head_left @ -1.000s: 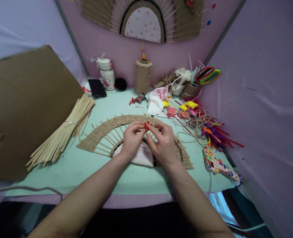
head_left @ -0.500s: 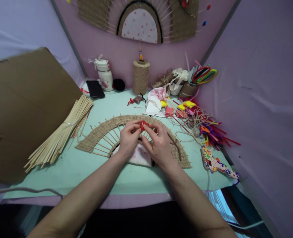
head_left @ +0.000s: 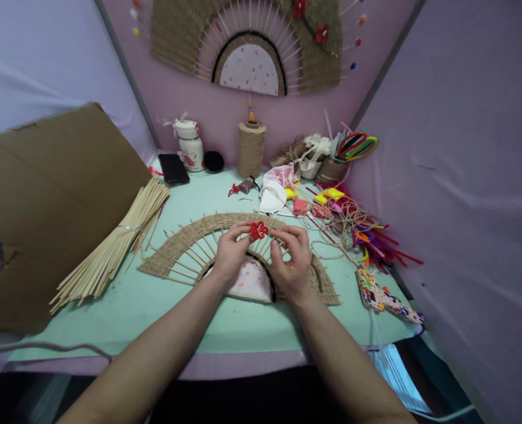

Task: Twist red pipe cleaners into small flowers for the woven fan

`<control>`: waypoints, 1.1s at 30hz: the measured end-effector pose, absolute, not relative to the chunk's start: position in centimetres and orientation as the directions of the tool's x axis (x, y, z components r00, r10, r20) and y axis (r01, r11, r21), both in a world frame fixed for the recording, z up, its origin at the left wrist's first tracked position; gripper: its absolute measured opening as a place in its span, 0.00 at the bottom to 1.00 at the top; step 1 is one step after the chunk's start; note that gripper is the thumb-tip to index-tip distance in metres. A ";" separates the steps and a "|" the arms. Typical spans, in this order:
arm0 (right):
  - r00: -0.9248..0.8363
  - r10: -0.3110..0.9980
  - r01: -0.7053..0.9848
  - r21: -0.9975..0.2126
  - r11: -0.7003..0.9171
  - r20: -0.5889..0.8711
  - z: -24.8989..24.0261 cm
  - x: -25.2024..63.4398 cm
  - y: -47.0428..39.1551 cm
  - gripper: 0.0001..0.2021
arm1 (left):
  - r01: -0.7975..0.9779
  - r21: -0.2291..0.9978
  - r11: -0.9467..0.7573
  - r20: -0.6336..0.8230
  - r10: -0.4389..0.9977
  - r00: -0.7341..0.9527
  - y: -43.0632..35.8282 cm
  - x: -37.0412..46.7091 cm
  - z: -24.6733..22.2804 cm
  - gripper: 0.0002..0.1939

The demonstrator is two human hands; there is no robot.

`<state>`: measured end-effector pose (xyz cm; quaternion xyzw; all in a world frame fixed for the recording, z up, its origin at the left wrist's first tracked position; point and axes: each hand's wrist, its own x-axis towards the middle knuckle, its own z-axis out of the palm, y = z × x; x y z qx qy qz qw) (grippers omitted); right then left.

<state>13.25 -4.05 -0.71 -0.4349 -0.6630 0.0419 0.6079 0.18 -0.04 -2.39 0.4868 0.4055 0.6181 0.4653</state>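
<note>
My left hand (head_left: 232, 253) pinches a small red flower (head_left: 258, 230) with a pale centre between thumb and fingers. Just to the flower's right is my right hand (head_left: 291, 256), its fingers bent and its thumb apart from the forefinger, with nothing visible in it. Both hands are above a woven twine fan (head_left: 172, 254) with thin wooden ribs, which lies on the table. Its half-round base carries white cloth (head_left: 250, 280) with pink dots and a black edge. A brown twig-like strip (head_left: 317, 274) lies on the fan's right side, partly behind my right hand.
A bundle of wooden sticks (head_left: 111, 247) lies left beside a cardboard sheet (head_left: 62, 200). At the back stand a bottle (head_left: 191, 147) and a twine spool (head_left: 251, 150). Pipe cleaners (head_left: 376, 238) and a flower-patterned glue gun (head_left: 387, 294) lie right. A finished fan (head_left: 177, 41) hangs behind.
My right hand has drawn back to the right from the red flower, which now shows its face more fully in my left hand. The camera view has tilted up slightly.
</note>
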 end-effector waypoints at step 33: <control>0.054 0.691 0.558 -0.596 0.577 0.720 -0.1 13.6 -4.2 0.10 | -0.027 0.968 -0.250 0.249 0.968 -0.033 -0.8 0.3 -1.4 0.04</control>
